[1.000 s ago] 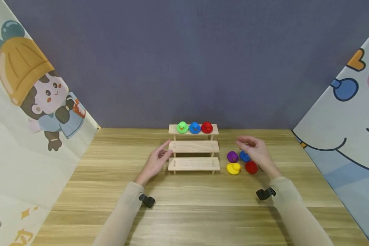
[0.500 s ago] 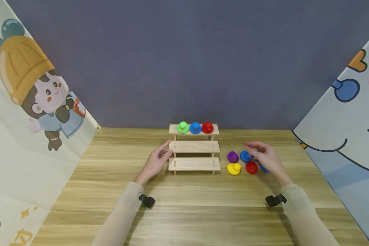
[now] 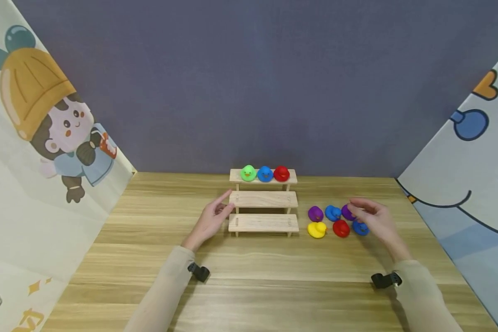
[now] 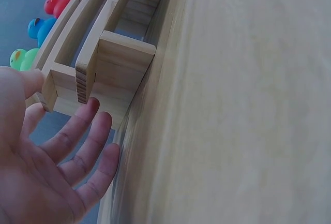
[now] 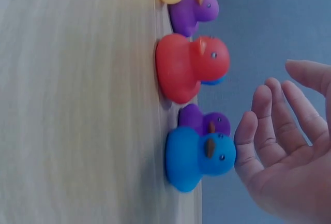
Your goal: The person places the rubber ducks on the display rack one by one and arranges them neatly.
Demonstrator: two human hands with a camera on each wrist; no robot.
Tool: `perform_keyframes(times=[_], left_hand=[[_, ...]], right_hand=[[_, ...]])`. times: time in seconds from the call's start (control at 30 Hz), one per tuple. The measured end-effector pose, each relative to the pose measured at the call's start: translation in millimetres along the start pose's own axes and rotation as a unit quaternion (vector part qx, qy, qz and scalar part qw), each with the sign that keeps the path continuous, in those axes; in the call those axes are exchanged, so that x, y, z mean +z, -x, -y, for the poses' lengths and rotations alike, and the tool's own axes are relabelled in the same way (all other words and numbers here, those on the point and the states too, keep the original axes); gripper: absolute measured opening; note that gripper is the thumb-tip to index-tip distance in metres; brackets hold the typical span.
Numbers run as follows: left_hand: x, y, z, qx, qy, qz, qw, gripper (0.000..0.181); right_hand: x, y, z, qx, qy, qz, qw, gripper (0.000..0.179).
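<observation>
A three-step wooden stand [image 3: 263, 223] holds a green duck [image 3: 248, 173], a blue duck [image 3: 265, 174] and a red duck [image 3: 281, 174] on its top step. At the stand's left end is my left hand [image 3: 209, 223], fingers extended; in the left wrist view its thumb and fingers lie against or very near the step ends. My right hand [image 3: 375, 221] hovers above the right end of a group of rubber ducks, its loosely bent fingers holding nothing. Nearest to it are a purple duck [image 3: 347, 212], partly hidden by the fingers, and a blue duck [image 5: 189, 158].
Left of those, on the wooden table [image 3: 249, 295], sit another purple duck [image 3: 315, 213], another blue duck [image 3: 333, 213], a yellow duck [image 3: 317, 229] and another red duck [image 3: 341, 228]. A dark fabric wall [image 3: 265, 83] rises behind; printed panels flank both sides.
My right hand has moved right and slightly toward me over the ducks, uncovering the right-hand blue duck and part of a purple one. My left hand has stayed at the stand.
</observation>
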State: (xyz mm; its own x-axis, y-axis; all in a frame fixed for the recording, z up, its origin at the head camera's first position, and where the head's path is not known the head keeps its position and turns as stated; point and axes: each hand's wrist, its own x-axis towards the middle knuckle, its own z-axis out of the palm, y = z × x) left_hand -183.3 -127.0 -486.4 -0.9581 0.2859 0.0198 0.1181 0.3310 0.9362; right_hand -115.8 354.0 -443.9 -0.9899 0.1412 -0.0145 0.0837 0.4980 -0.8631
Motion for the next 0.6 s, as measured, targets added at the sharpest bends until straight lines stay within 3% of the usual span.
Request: perform_keyframes(times=[0.17,0.4,0.6], left_hand=[[0.1,-0.7,0.9,0.0,-0.004,0.0,1.0,0.06],[0.4,-0.9,1.0,-0.001,-0.003,0.001,1.0,0.059],[-0.5,-1.0,1.8,0.006,0.0,0.003,1.0,0.06]], right_hand=[[-6,0.8,-9,0.004,-0.012,-0.016,0.9998,0.058],[-18,4.8,-16,0.014,-0.03,-0.044,0.9985,0.032],[-32,14.4,-26,0.027,-0.005,-0.023,0.9993,0.033]])
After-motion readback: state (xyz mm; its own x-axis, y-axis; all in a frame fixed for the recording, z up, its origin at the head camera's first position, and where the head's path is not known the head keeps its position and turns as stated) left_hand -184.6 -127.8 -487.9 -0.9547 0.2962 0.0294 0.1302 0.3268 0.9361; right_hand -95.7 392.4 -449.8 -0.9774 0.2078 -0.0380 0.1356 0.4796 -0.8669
